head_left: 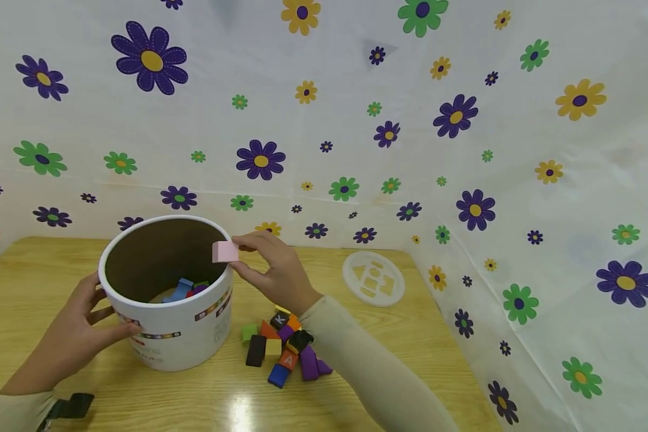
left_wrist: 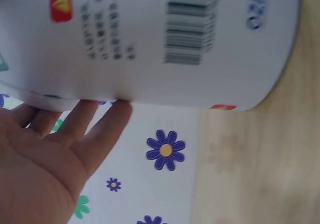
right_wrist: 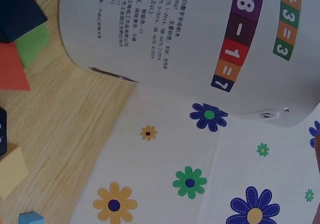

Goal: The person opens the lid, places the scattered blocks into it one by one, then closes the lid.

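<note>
Pinching the pink block (head_left: 225,252) between thumb and fingers, your right hand (head_left: 275,264) has it right at the tub's right rim! Over on the other side, your left hand (head_left: 81,330) grips the tub (head_left: 180,321), thumb across the front, fingers along the wall. Down inside, you've a blue block (head_left: 182,290) among others. Just right of the tub, a mixed heap (head_left: 288,359) sits on the bench (head_left: 410,336); farther back lies a white disc (head_left: 376,283) with cut-out shapes.
</note>
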`<move>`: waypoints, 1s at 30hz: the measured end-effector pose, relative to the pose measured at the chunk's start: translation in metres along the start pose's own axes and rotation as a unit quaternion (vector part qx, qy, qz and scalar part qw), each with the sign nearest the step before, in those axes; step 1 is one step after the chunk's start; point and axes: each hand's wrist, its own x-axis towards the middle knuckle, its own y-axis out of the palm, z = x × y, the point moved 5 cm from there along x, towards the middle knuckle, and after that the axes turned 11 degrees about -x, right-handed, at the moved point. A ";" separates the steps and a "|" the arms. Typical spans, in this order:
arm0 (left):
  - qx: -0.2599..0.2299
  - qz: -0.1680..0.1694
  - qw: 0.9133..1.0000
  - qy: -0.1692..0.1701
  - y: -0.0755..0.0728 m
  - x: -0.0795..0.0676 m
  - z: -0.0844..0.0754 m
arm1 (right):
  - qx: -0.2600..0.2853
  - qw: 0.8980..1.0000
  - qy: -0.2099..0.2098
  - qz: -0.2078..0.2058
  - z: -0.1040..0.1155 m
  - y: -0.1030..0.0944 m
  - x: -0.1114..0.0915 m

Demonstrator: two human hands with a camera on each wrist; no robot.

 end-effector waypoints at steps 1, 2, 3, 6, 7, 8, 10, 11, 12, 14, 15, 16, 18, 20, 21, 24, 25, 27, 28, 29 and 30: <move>0.003 0.004 1.000 0.002 -0.001 0.001 -0.001 | 0.003 1.000 0.001 0.001 0.001 0.000 0.001; 0.005 0.008 1.000 0.003 -0.001 0.002 -0.002 | 0.006 1.000 0.001 0.004 0.001 0.001 0.002; 0.005 0.013 1.000 0.003 -0.001 0.004 -0.003 | 0.007 1.000 -0.001 0.007 0.002 0.001 0.003; 0.007 0.026 1.000 0.001 -0.002 0.007 -0.008 | 0.009 1.000 -0.009 0.020 0.004 0.003 0.004; 0.003 0.030 1.000 0.002 -0.002 0.008 -0.010 | 0.008 1.000 -0.011 0.023 0.004 0.003 0.004; 0.001 0.032 0.999 0.004 -0.002 0.008 -0.012 | 0.008 1.000 -0.014 0.026 0.005 0.004 0.004; 0.002 0.033 0.999 0.010 -0.003 0.008 -0.014 | 0.006 0.999 -0.014 0.029 0.005 0.005 0.004; 0.002 0.032 0.999 0.013 -0.003 0.007 -0.014 | 0.008 0.999 -0.012 0.029 0.005 0.005 0.004; 0.002 0.030 0.999 0.015 -0.003 0.007 -0.015 | 0.010 0.999 -0.011 0.030 0.005 0.005 0.004; 0.006 0.019 1.000 0.016 -0.003 0.006 -0.016 | 0.016 0.999 -0.008 0.034 0.004 0.005 0.005; 0.003 0.013 1.000 0.022 -0.003 0.006 -0.017 | 0.020 0.999 -0.007 0.037 0.004 0.005 0.005; 0.002 0.004 1.000 0.025 -0.002 0.006 -0.017 | 0.027 0.999 -0.005 0.039 0.005 0.005 0.005; 0.003 -0.014 0.999 0.037 -0.002 0.004 -0.018 | 0.040 0.998 -0.003 0.042 0.005 0.006 0.006; 0.011 -0.029 0.998 0.050 -0.002 0.004 -0.019 | 0.053 0.998 0.000 0.043 0.005 0.007 0.006; 0.018 -0.034 0.998 0.052 -0.003 0.004 -0.020 | 0.060 0.997 0.002 0.043 0.005 0.008 0.006; 0.044 -0.043 0.997 0.047 -0.004 0.005 -0.020 | 0.070 0.997 0.009 0.045 0.003 0.009 0.006; 0.047 -0.043 0.997 0.043 -0.004 0.006 -0.021 | 0.070 0.996 0.011 0.046 0.003 0.010 0.006; 0.049 -0.041 0.997 0.035 -0.004 0.007 -0.021 | 0.073 0.996 0.012 0.048 0.002 0.011 0.006; 0.048 -0.039 0.998 0.032 -0.004 0.007 -0.021 | 0.071 0.996 0.013 0.050 0.002 0.011 0.006; 0.048 -0.038 0.998 0.029 -0.004 0.008 -0.021 | 0.068 0.996 0.012 0.051 0.002 0.011 0.006; 0.047 -0.037 0.998 0.027 -0.003 0.008 -0.021 | 0.065 0.996 0.010 0.053 0.002 0.011 0.006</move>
